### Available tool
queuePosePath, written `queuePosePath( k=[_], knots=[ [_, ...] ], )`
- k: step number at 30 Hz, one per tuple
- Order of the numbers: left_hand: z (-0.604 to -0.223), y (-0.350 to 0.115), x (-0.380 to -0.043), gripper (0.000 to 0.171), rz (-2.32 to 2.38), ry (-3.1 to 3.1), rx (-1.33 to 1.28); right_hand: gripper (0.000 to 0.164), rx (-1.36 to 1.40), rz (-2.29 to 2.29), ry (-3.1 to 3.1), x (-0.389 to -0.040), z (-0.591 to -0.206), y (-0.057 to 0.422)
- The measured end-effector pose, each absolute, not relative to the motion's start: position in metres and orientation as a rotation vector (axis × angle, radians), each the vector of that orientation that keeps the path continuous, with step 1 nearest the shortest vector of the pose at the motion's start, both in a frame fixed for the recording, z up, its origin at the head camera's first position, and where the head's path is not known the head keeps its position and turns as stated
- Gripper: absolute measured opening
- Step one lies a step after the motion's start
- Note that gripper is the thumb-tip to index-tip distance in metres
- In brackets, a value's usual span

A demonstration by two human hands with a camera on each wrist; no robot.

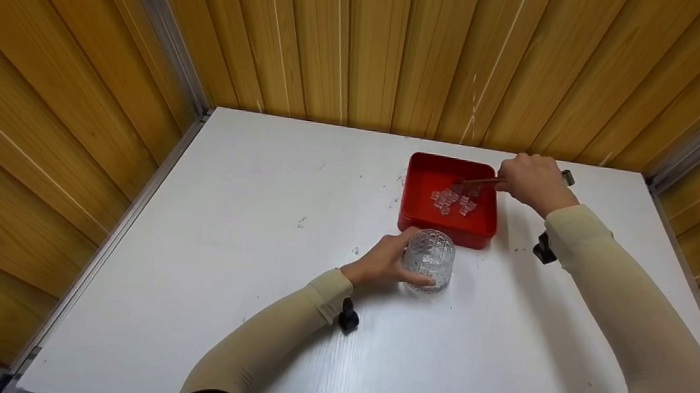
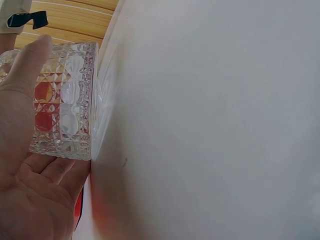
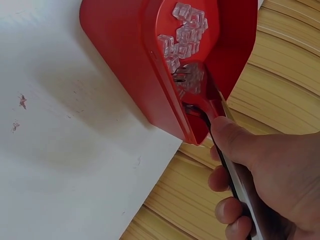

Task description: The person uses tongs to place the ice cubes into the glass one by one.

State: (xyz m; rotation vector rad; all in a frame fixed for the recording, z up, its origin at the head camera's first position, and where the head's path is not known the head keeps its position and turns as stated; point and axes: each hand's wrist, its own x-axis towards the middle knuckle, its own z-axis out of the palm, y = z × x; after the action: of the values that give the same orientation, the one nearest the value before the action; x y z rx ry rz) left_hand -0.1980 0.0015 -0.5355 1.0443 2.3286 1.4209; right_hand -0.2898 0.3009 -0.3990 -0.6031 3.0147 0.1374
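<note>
A clear cut-glass tumbler (image 1: pixel 430 259) (image 2: pixel 67 100) stands on the white table, just in front of a red square tray (image 1: pixel 447 234) (image 3: pixel 120 55). My left hand (image 1: pixel 384 260) (image 2: pixel 37 195) holds the tumbler from its left side, thumb on the near side and fingers round the far side. Clear ice-like cubes (image 1: pixel 446 199) (image 3: pixel 186 32) lie in a loose group on the tray's floor. Over the tray's right rim, my right hand (image 1: pixel 535 181) (image 3: pixel 260 165) grips metal tongs (image 1: pixel 482 181) (image 3: pixel 212 102). The tongs' ends reach down among the cubes; whether they pinch one I cannot tell.
The white table (image 1: pixel 248 213) runs back to a wood-panelled wall (image 1: pixel 362 47), with more panels at left and right. Small dark marks dot the tabletop. A black strap piece (image 1: pixel 348 316) hangs under the left cuff, another (image 1: pixel 544 248) under the right.
</note>
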Motion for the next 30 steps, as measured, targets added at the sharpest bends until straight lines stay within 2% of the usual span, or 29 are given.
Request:
queuePosePath(
  k=[15, 30],
  knots=[
    [-0.535, 0.002, -0.198, 0.085, 1.437, 2.326, 1.021, 0.019, -0.586, 0.041, 3.054, -0.288, -0.394, 0.308],
    [-0.535, 0.002, -0.197, 0.083, 1.440, 2.332, 1.034, 0.018, -0.604, -0.041, 3.095, -0.272, -0.386, 0.313]
  ],
)
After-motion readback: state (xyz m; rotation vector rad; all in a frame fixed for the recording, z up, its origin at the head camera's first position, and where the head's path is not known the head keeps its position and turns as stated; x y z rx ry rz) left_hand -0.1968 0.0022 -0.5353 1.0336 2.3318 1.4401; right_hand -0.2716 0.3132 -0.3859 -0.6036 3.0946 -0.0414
